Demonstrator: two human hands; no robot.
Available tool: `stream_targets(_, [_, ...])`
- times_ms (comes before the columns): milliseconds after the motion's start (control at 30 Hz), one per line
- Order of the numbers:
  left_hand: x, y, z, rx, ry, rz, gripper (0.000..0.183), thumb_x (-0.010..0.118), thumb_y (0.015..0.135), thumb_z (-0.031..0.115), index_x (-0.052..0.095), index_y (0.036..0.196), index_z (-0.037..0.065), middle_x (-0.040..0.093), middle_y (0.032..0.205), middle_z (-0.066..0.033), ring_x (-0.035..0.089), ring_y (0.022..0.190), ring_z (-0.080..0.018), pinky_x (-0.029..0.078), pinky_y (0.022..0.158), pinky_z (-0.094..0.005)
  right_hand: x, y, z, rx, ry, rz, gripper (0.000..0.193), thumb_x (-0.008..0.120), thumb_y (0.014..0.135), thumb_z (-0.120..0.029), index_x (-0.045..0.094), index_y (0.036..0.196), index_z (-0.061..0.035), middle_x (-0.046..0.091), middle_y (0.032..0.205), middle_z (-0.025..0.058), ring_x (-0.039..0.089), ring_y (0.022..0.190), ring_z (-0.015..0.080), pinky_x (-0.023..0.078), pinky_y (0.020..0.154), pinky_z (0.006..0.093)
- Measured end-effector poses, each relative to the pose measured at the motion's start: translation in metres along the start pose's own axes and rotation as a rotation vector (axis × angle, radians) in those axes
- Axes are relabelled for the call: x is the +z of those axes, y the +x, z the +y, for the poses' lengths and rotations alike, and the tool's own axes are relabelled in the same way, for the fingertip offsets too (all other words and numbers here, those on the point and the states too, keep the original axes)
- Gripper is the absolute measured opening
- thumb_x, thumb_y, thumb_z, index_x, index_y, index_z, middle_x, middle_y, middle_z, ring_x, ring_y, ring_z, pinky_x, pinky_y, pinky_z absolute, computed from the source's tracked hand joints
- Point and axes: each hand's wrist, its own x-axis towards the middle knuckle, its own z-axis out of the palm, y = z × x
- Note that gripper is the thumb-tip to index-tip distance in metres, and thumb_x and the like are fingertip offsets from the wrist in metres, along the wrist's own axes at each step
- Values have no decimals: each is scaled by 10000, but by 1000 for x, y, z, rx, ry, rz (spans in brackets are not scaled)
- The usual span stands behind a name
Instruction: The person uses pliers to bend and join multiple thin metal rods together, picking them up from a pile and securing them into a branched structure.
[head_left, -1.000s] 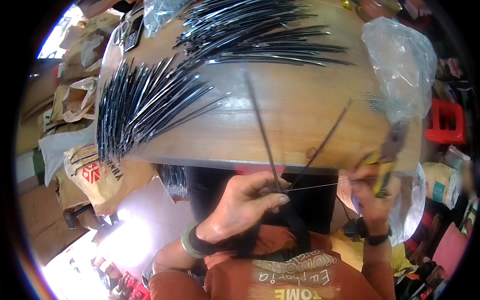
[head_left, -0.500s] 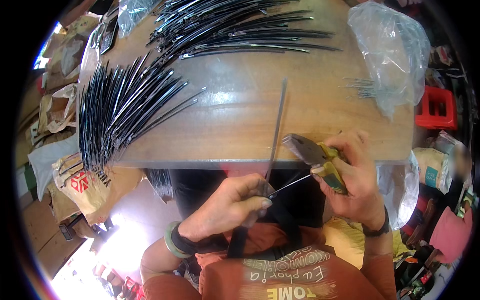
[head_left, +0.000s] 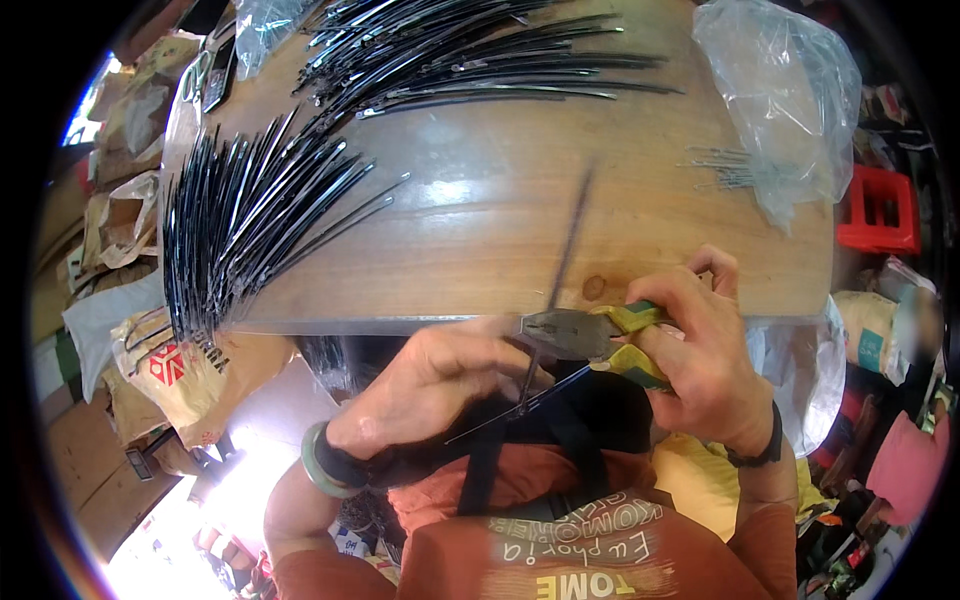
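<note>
My right hand (head_left: 705,350) is closed round the yellow-green handles of a pair of pliers (head_left: 568,332), whose jaws point left, over the fingers of my left hand. A thin dark rod or wire (head_left: 560,389) slants down and left from beneath the pliers' lower handle. My left hand (head_left: 440,375) is bent at the knuckles and blurred, its fingertips beside a long narrow dark strip (head_left: 571,240). This strip stands up past the table edge and crosses the thin rod at its lower end. Whether my left fingers grip the strip I cannot tell.
Many glossy black strips lie in a bundle (head_left: 250,215) at the table's left and another (head_left: 450,65) at the back. Several thin wires (head_left: 722,168) lie beside a clear plastic bag (head_left: 790,90) at the right. A red stool (head_left: 880,210) stands beyond the wooden table (head_left: 480,250).
The pliers have swung to point left and moved toward my left hand. My left hand has shifted slightly left, away from the thin rod it pinched. The long strip has tilted further right.
</note>
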Motion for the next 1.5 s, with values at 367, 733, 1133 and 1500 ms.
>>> stream_targets(367, [30, 17, 7, -342, -523, 72, 106, 557, 961, 113, 606, 1004, 29, 568, 705, -29, 493, 517, -93, 381, 444, -226, 15, 3, -4, -42, 22, 34, 230, 688, 539, -67, 634, 762, -54, 581, 946, 88, 555, 847, 274, 341, 834, 485])
stream_targets(733, [45, -1, -2, 148, -541, 300, 79, 567, 959, 28, 560, 1020, -21, 557, 757, -12, 465, 584, -36, 351, 479, -189, 11, -36, -16, 372, 295, -34, 260, 743, 653, -20, 667, 902, -28, 592, 1067, 135, 598, 918, 303, 486, 782, 373])
stream_targets(1133, [51, 6, -9, 366, -289, 473, 67, 581, 927, -37, 586, 990, -14, 585, 822, -15, 480, 623, -16, 364, 499, -185, 3, -25, -12, 297, 368, -216, 401, 794, 656, -116, 672, 1032, -44, 583, 1164, 152, 601, 1029, 331, 489, 861, 397])
stream_targets(1500, [33, -19, -12, 206, -297, 652, 32, 557, 911, 34, 530, 917, 18, 524, 651, -60, 432, 454, -107, 332, 410, -239, 26, 0, -22, 75, 333, -269, 351, 755, 736, -159, 600, 982, 38, 584, 1036, 176, 614, 844, 326, 533, 691, 383])
